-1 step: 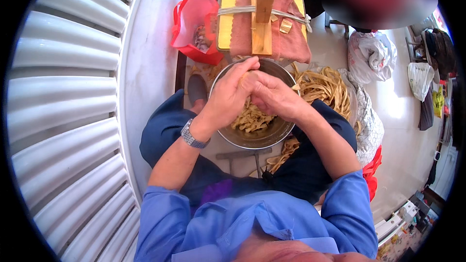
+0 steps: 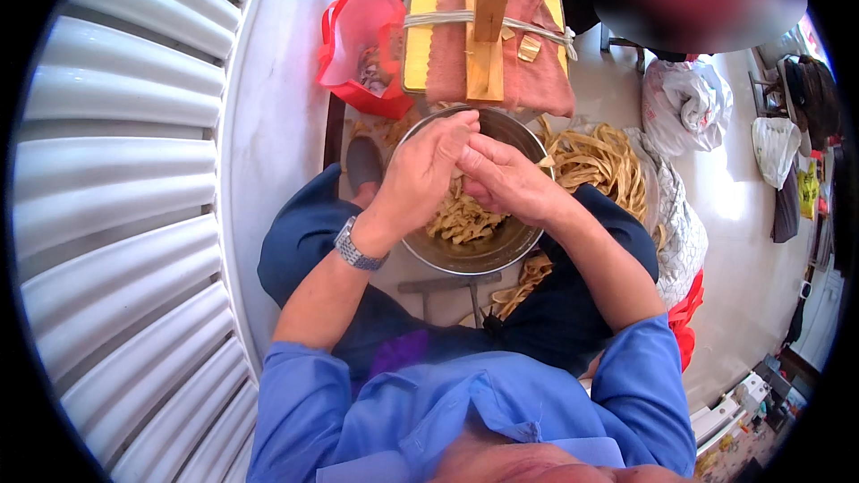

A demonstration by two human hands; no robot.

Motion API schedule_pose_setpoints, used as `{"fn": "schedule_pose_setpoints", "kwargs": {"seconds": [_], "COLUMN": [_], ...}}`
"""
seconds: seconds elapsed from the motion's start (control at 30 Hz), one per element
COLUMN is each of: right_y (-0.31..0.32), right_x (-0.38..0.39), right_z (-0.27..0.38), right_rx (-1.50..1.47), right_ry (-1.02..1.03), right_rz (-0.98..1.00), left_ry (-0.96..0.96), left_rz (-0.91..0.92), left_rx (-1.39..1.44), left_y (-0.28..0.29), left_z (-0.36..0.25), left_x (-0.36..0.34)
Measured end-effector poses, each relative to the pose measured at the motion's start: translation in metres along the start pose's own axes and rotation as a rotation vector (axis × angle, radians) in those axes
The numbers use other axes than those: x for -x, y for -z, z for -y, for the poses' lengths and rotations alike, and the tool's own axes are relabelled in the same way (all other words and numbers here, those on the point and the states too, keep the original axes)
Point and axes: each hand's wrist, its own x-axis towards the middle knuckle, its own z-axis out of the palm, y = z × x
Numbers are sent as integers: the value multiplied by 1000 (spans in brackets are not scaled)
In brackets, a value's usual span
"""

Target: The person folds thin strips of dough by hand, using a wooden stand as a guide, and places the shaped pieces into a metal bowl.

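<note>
Left hand (image 2: 425, 170) met right hand (image 2: 514, 181) over a bowl (image 2: 479, 259).
Couldn't tell whether the fingers (image 2: 461, 122) held anything; yellowish pieces (image 2: 465, 220) lay inside, wooden block (image 2: 489, 22) at twelve o'clock.

White ribbed radiator (image 2: 116, 161), well left of the left hand (image 2: 425, 170); open red bag (image 2: 353, 31), beyond that hand; crumpled white plastic bag (image 2: 684, 103), well right of the right hand (image 2: 517, 181).

No lettering can be read; faint reddish marks on the white plastic bag (image 2: 687, 107) are illegible.
</note>
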Motion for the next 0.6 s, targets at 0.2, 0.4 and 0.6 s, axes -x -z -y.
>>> {"fn": "schedule_pose_setpoints", "kwargs": {"seconds": [0.2, 0.4, 0.6], "right_y": [11, 26, 29], "right_x": [9, 9, 6], "right_z": [17, 9, -2], "right_rx": [116, 330, 593], "right_ry": [-67, 126, 339], "right_rz": [-46, 1, -111], "left_ry": [-67, 65, -228], "left_rz": [-212, -303, -86], "left_rx": [-354, -314, -367], "left_y": [28, 43, 49], "left_z": [3, 2, -5], "left_x": [-5, -8, -9]}}
